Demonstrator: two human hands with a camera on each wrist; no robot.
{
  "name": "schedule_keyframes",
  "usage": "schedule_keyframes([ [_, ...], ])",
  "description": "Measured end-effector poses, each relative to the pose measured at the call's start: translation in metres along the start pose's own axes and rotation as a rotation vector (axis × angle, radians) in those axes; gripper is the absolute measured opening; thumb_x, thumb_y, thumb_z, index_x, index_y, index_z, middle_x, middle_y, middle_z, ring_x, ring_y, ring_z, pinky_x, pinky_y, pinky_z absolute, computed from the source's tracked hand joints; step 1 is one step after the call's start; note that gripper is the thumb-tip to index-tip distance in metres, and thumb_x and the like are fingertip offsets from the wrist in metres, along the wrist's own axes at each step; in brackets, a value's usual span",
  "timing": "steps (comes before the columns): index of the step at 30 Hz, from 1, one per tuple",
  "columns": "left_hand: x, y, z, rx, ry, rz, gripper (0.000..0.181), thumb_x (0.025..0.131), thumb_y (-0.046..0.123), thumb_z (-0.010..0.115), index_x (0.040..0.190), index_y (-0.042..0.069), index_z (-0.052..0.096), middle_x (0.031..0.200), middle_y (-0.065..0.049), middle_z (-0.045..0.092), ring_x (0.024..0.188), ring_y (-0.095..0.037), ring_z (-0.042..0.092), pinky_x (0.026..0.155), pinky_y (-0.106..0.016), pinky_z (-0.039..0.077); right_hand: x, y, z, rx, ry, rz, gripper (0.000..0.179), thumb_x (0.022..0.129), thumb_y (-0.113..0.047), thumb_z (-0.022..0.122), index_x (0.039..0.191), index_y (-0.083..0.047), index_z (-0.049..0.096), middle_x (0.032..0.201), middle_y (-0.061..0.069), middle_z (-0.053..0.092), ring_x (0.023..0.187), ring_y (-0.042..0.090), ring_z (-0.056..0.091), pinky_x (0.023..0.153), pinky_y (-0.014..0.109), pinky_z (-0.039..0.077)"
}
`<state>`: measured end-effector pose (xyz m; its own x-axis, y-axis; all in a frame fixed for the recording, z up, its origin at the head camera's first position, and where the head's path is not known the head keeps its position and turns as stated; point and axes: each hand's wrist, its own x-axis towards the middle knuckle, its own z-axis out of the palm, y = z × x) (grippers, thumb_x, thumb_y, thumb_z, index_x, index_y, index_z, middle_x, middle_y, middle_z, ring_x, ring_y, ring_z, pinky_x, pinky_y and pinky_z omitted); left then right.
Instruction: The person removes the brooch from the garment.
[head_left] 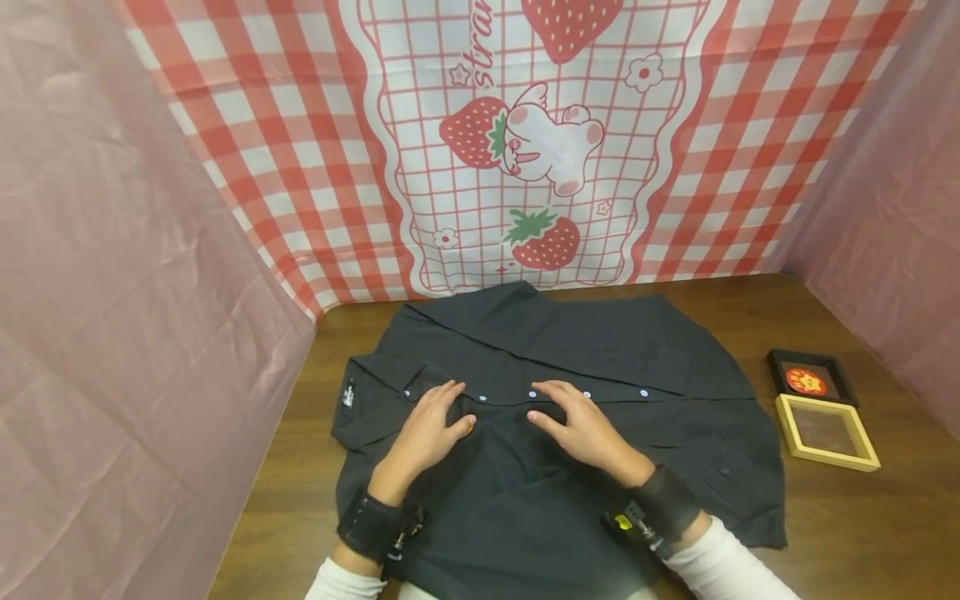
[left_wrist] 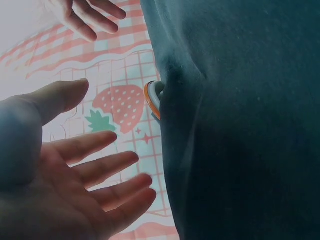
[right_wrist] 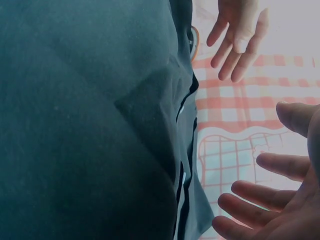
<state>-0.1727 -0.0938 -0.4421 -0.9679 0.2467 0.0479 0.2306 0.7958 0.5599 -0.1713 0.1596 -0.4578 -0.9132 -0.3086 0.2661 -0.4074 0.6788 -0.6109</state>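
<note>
A dark button-up shirt lies spread over the table, its collar toward the left. A row of pale buttons runs across its middle. My left hand is over the shirt near the collar end of this row, fingers extended and thumb apart. My right hand is over the buttons farther right, also with extended fingers. Both wrist views show gaps between the hands and the cloth, with nothing in either hand. A round, orange-rimmed thing peeks out from behind the shirt in the left wrist view, mostly hidden.
At the right edge of the wooden table lie a black frame with a red and yellow disc and a light yellow frame. A checked strawberry cloth hangs behind. Pink cloth walls stand on both sides.
</note>
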Motion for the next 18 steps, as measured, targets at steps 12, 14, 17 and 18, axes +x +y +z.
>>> schedule_keyframes([
  [12,0.0024,-0.0005,-0.0018,0.058,-0.005,0.01,0.056,0.086,0.025,0.074,0.135,0.004,0.056,0.142,-0.019,0.053,0.133,-0.039,0.046,0.111,-0.05,0.037,0.0024,-0.005,0.0022,-0.003,-0.018,-0.007,0.05,0.092,-0.032,0.066,0.135,-0.007,0.057,0.132,0.014,0.059,0.123,0.035,0.057,0.1,0.055,0.046],
  [14,0.002,-0.0005,-0.0008,0.072,-0.013,0.02,0.056,0.084,0.024,0.076,0.133,0.003,0.058,0.139,-0.018,0.055,0.129,-0.038,0.049,0.109,-0.049,0.039,0.0024,-0.0058,0.0036,0.0,-0.02,-0.012,0.05,0.092,-0.032,0.066,0.135,-0.007,0.057,0.132,0.013,0.06,0.123,0.035,0.057,0.099,0.054,0.047],
  [17,0.0003,-0.0013,0.0015,0.082,-0.018,0.027,0.055,0.082,0.023,0.077,0.13,0.003,0.06,0.135,-0.017,0.057,0.125,-0.037,0.052,0.106,-0.049,0.042,0.0016,-0.0071,0.006,0.005,-0.028,-0.022,0.049,0.092,-0.032,0.066,0.135,-0.008,0.057,0.131,0.012,0.06,0.122,0.034,0.058,0.097,0.053,0.048],
  [18,-0.0002,-0.0017,0.0023,0.086,-0.017,0.03,0.054,0.082,0.023,0.078,0.129,0.003,0.061,0.134,-0.017,0.058,0.124,-0.037,0.053,0.105,-0.049,0.042,0.0012,-0.0073,0.0068,0.008,-0.03,-0.025,0.049,0.092,-0.032,0.066,0.134,-0.008,0.057,0.131,0.012,0.06,0.122,0.034,0.058,0.097,0.053,0.049],
])
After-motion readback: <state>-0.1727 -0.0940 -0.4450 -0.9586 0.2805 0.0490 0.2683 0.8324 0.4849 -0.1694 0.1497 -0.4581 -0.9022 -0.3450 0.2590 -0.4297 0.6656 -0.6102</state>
